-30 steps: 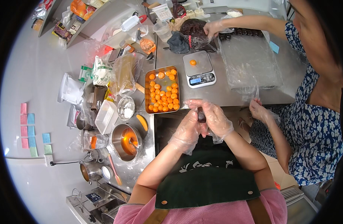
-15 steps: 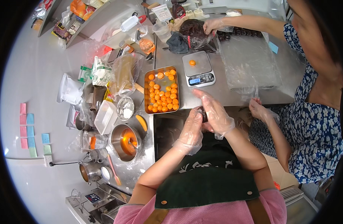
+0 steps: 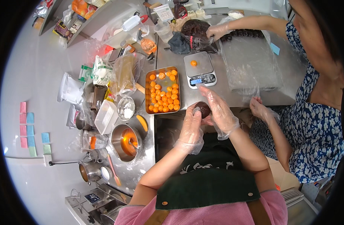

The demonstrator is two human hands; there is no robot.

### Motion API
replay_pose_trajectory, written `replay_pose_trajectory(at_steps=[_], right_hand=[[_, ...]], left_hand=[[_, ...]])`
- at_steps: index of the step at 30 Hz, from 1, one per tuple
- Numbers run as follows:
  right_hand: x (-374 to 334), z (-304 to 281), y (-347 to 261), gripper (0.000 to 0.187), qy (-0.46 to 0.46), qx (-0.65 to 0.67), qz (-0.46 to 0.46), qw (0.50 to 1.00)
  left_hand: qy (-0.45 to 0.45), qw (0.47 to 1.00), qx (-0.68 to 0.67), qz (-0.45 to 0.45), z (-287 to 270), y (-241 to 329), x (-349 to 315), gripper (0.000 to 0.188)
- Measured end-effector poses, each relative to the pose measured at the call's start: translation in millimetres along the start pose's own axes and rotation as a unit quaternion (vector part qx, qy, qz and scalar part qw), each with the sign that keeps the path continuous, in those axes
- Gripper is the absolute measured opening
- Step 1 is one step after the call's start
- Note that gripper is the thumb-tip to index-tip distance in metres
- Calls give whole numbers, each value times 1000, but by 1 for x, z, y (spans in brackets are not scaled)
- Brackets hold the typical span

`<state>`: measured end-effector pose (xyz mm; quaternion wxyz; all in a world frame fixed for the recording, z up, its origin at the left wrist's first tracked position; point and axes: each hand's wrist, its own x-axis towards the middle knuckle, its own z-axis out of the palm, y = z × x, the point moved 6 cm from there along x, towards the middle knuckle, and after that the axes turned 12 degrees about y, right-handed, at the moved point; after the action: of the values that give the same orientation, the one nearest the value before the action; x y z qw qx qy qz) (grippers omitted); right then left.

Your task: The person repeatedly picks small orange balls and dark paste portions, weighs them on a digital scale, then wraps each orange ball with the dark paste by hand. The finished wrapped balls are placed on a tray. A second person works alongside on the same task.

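A smooth, dark brown paste ball (image 3: 203, 109) sits between my two hands, both in clear plastic gloves. My left hand (image 3: 190, 123) cups it, with the thumb against its near left side. Flat and stretched out, my right hand (image 3: 221, 114) stands along the ball's right side; whether its palm touches the ball I cannot tell. Beyond them, a digital scale (image 3: 192, 77) carries one orange yolk ball (image 3: 193, 63). To its left a rectangular metal tray (image 3: 147, 90) holds several more orange yolk balls (image 3: 165, 98).
At right, a co-worker's gloved hand (image 3: 217, 32) grips a bag of dark paste (image 3: 194, 32); the other hand (image 3: 261, 109) is by a plastic-covered slab (image 3: 250, 67). A steel bowl (image 3: 113, 144) with orange liquid, a spatula (image 3: 112, 168) and a white tub (image 3: 105, 118) stand left.
My hands have parted slightly, the right one moving a little right, so the dark ball shows more. The co-worker's far hand has shifted slightly right and nearer at the bag.
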<state>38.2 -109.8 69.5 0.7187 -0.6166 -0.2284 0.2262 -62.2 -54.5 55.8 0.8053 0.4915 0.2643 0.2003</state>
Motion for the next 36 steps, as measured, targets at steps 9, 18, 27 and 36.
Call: replay_pose_trajectory(at_steps=[9, 18, 27, 36], right_hand=[[-3, 3, 9, 42, -78, 31, -41, 996], [-5, 5, -7, 35, -43, -130, -162, 977], [0, -9, -4, 37, 2, -12, -83, 996], [-10, -1, -2, 36, -2, -144, -163, 976]], left_hand=[[30, 999, -15, -33, -1, -11, 8, 38], [-37, 992, 55, -111, 5, 2, 6, 42], [-16, 990, -8, -139, 0, -5, 9, 42], [-3, 992, 28, -122, -4, -12, 13, 40]])
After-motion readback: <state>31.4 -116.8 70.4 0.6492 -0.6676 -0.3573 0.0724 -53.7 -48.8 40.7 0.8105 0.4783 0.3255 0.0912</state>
